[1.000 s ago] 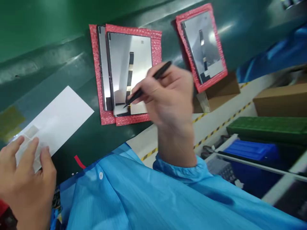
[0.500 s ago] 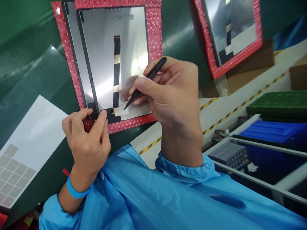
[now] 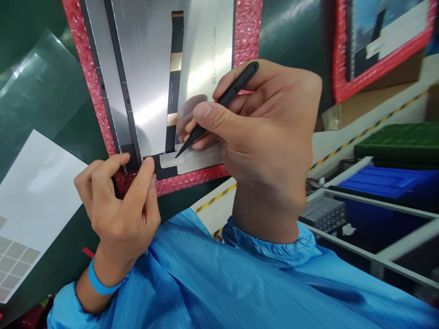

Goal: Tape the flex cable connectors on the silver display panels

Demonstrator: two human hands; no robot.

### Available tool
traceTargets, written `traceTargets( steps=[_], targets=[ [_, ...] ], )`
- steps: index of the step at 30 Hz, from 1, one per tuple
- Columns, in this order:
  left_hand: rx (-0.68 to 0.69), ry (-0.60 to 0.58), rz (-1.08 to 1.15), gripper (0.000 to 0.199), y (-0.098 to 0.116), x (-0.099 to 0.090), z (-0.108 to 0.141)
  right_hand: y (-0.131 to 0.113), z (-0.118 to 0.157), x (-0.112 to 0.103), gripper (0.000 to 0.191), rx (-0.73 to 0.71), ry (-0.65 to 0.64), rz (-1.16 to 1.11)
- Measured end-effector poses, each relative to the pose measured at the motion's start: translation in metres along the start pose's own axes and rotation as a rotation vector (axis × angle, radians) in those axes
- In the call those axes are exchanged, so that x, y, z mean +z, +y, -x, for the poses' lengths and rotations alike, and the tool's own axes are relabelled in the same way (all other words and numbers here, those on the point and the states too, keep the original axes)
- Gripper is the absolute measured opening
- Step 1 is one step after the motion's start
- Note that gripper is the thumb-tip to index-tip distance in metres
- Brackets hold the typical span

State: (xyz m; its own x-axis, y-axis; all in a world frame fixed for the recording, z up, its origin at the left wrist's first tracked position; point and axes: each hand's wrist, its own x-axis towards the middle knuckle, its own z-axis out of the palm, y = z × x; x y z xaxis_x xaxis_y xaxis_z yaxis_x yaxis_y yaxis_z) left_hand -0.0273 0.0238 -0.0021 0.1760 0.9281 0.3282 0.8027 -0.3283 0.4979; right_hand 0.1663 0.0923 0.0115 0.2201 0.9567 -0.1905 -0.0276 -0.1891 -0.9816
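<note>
A silver-backed display panel (image 3: 151, 77) lies on red bubble wrap (image 3: 248, 32), overlapping a second panel (image 3: 99, 50) at its left. A black and gold flex cable (image 3: 174, 87) runs down its back to a pale strip of tape (image 3: 168, 160) near the lower edge. My right hand (image 3: 264, 119) pinches black tweezers (image 3: 233, 89) like a pen, the tip at the tape. Whether the tip presses on it I cannot tell. Fingers apart, my left hand (image 3: 120, 205) rests its fingertips at the panels' lower left corners and holds nothing.
A white sheet with grey squares (image 3: 20, 256) and a clear film (image 3: 37, 77) lie on the green table (image 3: 78, 141) at left. Another panel in red wrap (image 3: 404, 59) is at upper right, above cardboard. A metal-framed rack with a blue bin (image 3: 387, 187) stands at right.
The view has come closer to the panel, and things at the right have shifted outward. Both hands keep nearly the same pose; the tweezers' tip stays at the tape.
</note>
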Motion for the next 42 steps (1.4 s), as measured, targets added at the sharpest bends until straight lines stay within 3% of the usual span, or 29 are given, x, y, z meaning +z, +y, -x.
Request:
traceTargets(
  steps=[7, 13, 35, 42],
  targets=[
    [0.033, -0.001, 0.006, 0.029, -0.0003, -0.0009, 0.0007, -0.0027, 0.0008, -0.0021, 0.036, 0.047, -0.035, 0.050],
    [0.068, 0.033, 0.016, 0.028, 0.0003, 0.0013, 0.0003, 0.0030, 0.0005, 0.0017, 0.034, -0.030, 0.018, 0.019],
    [0.089, 0.021, 0.028, 0.028, 0.0019, 0.0004, -0.0008, 0.0060, -0.0003, 0.0019, 0.031, -0.052, 0.034, 0.055],
    [0.123, -0.061, -0.006, 0.034, 0.0057, 0.0004, -0.0035, 0.0040, 0.0018, 0.0017, 0.029, -0.053, 0.041, 0.063]
  ],
)
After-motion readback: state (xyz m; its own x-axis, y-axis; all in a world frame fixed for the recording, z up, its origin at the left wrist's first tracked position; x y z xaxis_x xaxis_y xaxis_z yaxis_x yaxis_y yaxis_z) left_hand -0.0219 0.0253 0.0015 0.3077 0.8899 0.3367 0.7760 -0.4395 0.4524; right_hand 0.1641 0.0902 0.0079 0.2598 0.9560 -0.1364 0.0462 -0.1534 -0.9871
